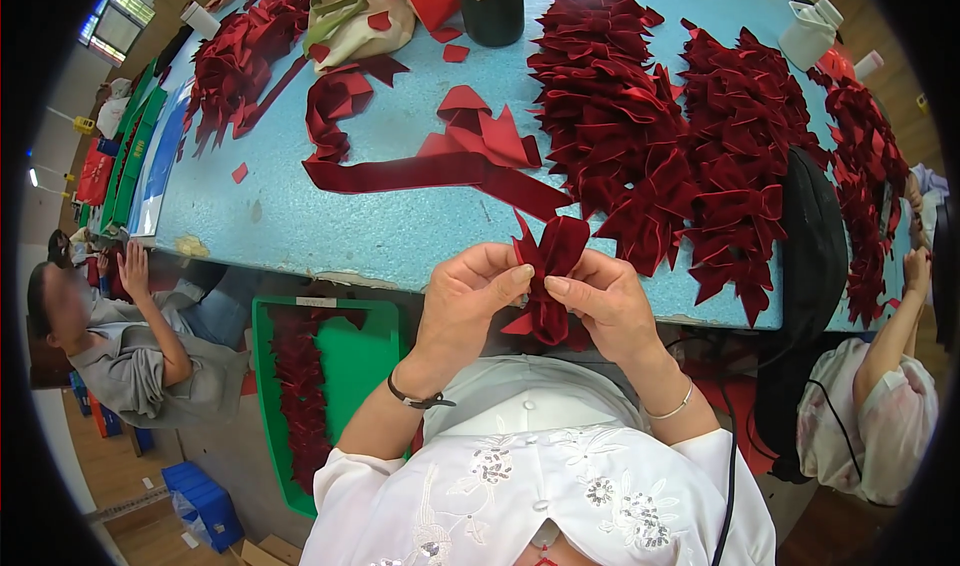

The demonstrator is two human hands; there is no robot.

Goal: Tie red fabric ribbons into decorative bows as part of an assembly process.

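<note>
A dark red velvet bow (562, 251) is pinched between both my hands at the near edge of the blue table. My left hand (470, 291) grips its left side with thumb and fingers; my right hand (604, 294) grips the other side, and the two thumb tips nearly meet at the bow's middle. Loops and pointed tails stick out above and below my fingers. Just beyond my hands lies a long loose strip of red velvet ribbon (430, 173), curling away to the left. Behind it are several folded red ribbon pieces (485, 131).
Rows of finished bows (610, 96) cover the table's right half, beside a black bag (812, 236). A dark cup (490, 6) and a cloth bag (360, 16) stand farther back. A green crate (370, 366) holding bows sits at lower left. People sit on both sides.
</note>
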